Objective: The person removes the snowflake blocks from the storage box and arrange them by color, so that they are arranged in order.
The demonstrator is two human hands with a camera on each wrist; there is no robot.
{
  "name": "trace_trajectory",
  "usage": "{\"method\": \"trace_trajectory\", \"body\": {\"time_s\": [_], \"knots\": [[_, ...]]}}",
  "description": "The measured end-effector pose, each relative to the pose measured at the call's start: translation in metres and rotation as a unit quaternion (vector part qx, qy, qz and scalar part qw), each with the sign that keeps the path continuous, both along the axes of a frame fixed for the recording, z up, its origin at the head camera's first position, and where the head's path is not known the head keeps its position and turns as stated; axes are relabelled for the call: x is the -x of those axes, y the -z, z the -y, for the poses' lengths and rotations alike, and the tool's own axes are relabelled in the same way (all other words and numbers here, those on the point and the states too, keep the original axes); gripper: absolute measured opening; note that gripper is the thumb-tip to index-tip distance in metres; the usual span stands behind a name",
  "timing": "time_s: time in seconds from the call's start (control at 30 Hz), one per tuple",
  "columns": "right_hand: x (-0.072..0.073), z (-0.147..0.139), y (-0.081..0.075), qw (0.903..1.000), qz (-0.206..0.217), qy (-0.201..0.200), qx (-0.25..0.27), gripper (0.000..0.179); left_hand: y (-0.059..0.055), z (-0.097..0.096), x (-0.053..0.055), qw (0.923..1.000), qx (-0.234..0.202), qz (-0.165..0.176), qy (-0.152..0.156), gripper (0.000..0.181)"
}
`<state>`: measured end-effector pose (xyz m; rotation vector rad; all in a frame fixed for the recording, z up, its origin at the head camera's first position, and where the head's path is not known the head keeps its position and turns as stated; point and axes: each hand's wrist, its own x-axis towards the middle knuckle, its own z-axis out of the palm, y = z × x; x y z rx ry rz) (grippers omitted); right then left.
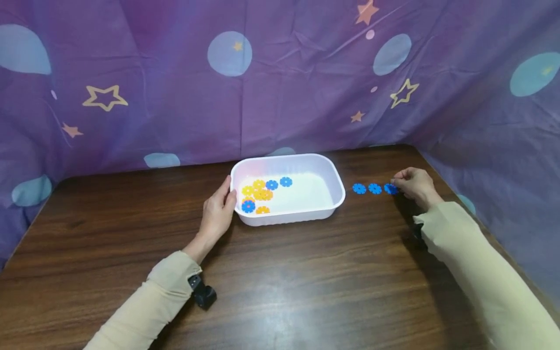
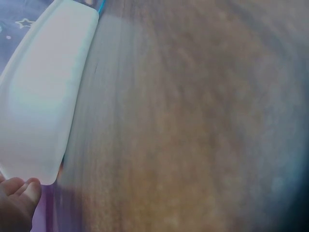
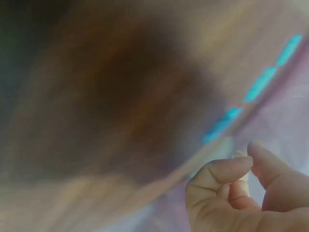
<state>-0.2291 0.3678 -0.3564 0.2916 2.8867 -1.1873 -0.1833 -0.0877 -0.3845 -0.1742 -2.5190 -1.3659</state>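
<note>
A white plastic tray [image 1: 306, 214] stands near the back of the table and holds several yellow and blue flower-shaped discs [image 1: 263, 194]. My left hand [image 1: 218, 209] grips its left end, thumb and fingers at the rim; the left wrist view shows fingertips [image 2: 32, 189] against the tray's end. To the right of the tray, three blue flower-shaped discs [image 1: 374, 188] lie in a row. At the rightmost blue disc [image 1: 389, 188] is my right hand [image 1: 417, 185]. From the right wrist, its curled index finger and thumb come close together with no disc visible between them.
The brown wooden table [image 1: 280, 272] reaches a purple patterned cloth [image 1: 175, 97] at the back and right. The table's right edge runs just beyond my right hand.
</note>
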Motion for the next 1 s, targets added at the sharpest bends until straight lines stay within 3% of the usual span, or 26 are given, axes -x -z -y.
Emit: {"method": "trace_trajectory", "body": {"time_s": [0.17, 0.3, 0.43, 0.57, 0.8, 1.0], "knots": [[-0.002, 0.034, -0.015, 0.9961, -0.079, -0.034, 0.015, 0.025, 0.0, 0.0, 0.001, 1.0, 0.002, 0.0, -0.001, 0.047], [-0.003, 0.076, -0.032, 0.9902, -0.1, -0.08, 0.056, 0.024, 0.001, 0.0, 0.001, 1.0, 0.004, 0.002, 0.0, 0.047], [-0.004, 0.122, -0.041, 0.9833, -0.088, -0.117, 0.108, 0.021, 0.001, 0.0, 0.0, 1.0, 0.004, 0.002, -0.002, 0.046], [-0.005, 0.165, -0.04, 0.9773, -0.069, -0.16, 0.121, 0.017, 0.001, -0.001, 0.0, 1.0, 0.001, 0.0, -0.002, 0.046], [-0.006, 0.227, -0.022, 0.9574, -0.018, -0.253, 0.138, 0.017, 0.003, -0.002, 0.0, 1.0, -0.001, 0.0, 0.002, 0.047], [-0.006, 0.262, -0.01, 0.9507, 0.04, -0.289, 0.106, 0.018, 0.006, -0.001, -0.003, 1.0, 0.0, -0.001, 0.001, 0.047]]}}
